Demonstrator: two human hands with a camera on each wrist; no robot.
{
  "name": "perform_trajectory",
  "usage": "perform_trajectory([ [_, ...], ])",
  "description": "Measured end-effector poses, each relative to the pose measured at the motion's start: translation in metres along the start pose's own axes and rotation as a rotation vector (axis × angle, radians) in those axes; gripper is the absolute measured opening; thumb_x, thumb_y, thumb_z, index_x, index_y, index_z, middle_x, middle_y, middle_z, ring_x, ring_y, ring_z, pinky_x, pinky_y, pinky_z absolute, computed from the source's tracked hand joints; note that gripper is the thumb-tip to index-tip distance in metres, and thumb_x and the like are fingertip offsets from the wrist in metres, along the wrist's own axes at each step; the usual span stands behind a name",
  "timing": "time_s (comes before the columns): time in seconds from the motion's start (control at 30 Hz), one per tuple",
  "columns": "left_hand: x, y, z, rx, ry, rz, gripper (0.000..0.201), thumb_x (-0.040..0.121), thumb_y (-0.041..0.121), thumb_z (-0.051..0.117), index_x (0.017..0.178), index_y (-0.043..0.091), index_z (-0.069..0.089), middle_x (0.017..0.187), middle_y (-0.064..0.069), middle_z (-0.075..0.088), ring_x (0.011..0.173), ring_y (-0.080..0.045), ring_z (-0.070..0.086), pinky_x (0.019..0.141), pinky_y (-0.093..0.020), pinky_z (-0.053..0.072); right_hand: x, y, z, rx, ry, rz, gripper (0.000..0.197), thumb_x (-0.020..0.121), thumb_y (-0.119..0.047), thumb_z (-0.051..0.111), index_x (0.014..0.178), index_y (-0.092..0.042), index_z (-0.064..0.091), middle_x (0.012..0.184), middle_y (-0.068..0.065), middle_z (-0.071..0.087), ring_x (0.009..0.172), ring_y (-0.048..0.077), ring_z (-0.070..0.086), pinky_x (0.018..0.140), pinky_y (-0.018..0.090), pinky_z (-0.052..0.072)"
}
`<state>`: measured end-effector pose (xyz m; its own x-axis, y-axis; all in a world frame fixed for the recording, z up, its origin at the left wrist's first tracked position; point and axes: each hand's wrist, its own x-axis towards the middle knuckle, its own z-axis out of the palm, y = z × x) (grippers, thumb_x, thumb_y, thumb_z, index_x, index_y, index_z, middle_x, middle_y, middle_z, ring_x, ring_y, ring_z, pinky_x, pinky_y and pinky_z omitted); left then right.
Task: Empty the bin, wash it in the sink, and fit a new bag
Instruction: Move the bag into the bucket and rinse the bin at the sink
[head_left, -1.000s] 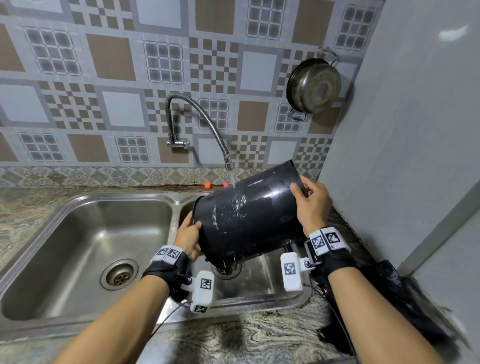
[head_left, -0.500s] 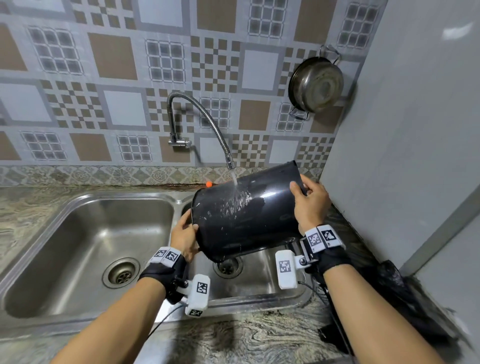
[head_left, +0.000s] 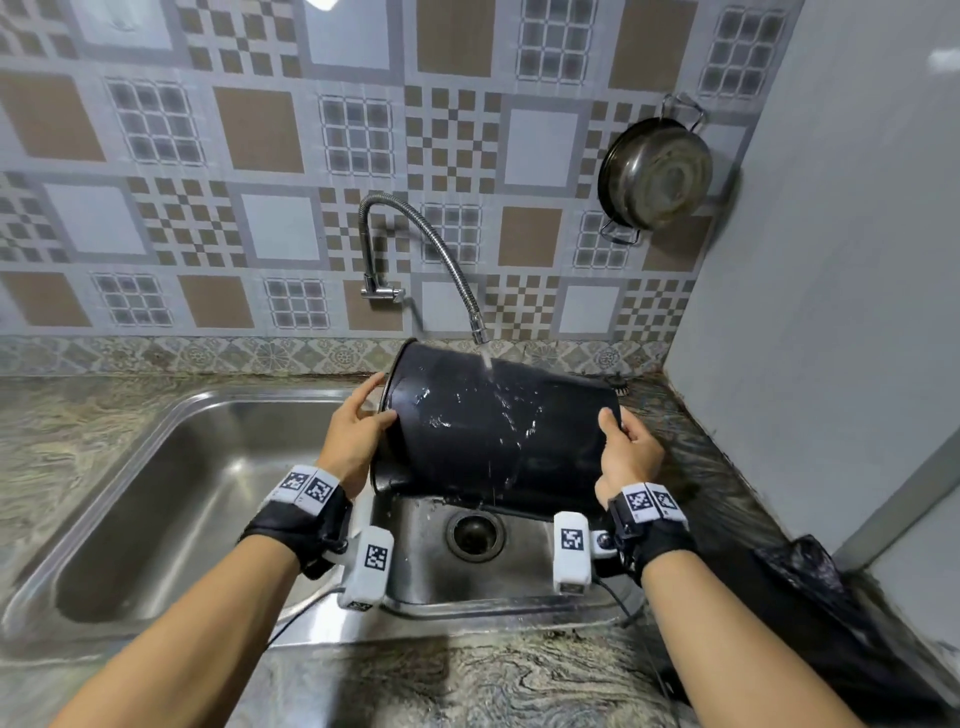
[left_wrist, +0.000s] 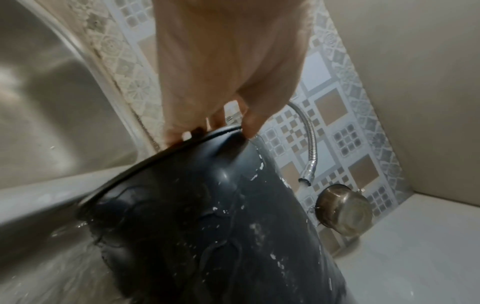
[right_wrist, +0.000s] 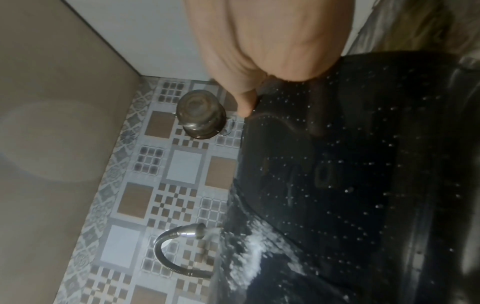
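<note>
- Bin (head_left: 498, 441): lying on its side over the right sink (head_left: 524, 566) basin, mouth pointing left, base pointing right; its dark wall is glistening with droplets.
- Tap (head_left: 415, 234): water is running from the hose nozzle onto the upper wall of the bin and is dripping toward the drain (head_left: 474, 534).
- Left hand (head_left: 353, 436): gripping the rim at the mouth, thumb on the outer wall, fingers curling over the edge.
- Right hand (head_left: 626, 457): holding the base end, thumb lying on the wall; its other fingers are hidden behind the bin.
- Progress: emptying is judged done, since a black bag (head_left: 810, 597) is lying on the counter (head_left: 467, 675) at right; washing is under way; drying and fitting a new bag are remaining.
- Contents: the bin interior is not showing in any view; the left basin (head_left: 171, 499) is holding no standing water.
- Pot (head_left: 655, 174): hanging on the tiled wall, apart from the work.
</note>
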<state>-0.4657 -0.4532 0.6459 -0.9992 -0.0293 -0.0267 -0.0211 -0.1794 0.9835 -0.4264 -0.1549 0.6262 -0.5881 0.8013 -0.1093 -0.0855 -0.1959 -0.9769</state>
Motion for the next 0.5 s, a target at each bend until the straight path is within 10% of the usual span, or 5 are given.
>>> perform_trajectory([
  [0.1, 0.000, 0.007, -0.005, 0.069, 0.038, 0.058, 0.035, 0.088, -0.013, 0.054, 0.118, 0.003, 0.064, 0.091, -0.011, 0.067, 0.072, -0.010, 0.068, 0.066, -0.019, 0.056, 0.003, 0.009, 0.000, 0.049, -0.008, 0.119, 0.041, 0.087, -0.020, 0.074, 0.126, -0.010, 0.065, 0.115, 0.002, 0.068, 0.103, 0.016, 0.061, 0.097, 0.036, 0.050],
  [0.3, -0.005, 0.022, -0.010, 0.112, -0.188, 0.076, 0.036, 0.098, 0.006, 0.055, 0.124, 0.029, 0.062, 0.100, 0.005, 0.076, 0.094, -0.011, 0.071, 0.078, -0.023, 0.058, 0.010, 0.029, -0.007, 0.050, -0.003, 0.242, 0.045, 0.083, -0.021, 0.077, 0.126, -0.011, 0.066, 0.123, 0.014, 0.067, 0.110, 0.025, 0.062, 0.102, 0.046, 0.049],
  [0.5, -0.011, 0.018, -0.006, 0.122, -0.121, 0.218, 0.042, 0.095, -0.007, 0.053, 0.128, 0.018, 0.061, 0.089, 0.001, 0.077, 0.083, -0.009, 0.072, 0.072, -0.017, 0.054, 0.013, 0.030, -0.011, -0.004, -0.084, 0.262, 0.037, 0.089, -0.011, 0.070, 0.125, -0.006, 0.066, 0.122, 0.015, 0.066, 0.113, 0.028, 0.062, 0.103, 0.043, 0.049],
])
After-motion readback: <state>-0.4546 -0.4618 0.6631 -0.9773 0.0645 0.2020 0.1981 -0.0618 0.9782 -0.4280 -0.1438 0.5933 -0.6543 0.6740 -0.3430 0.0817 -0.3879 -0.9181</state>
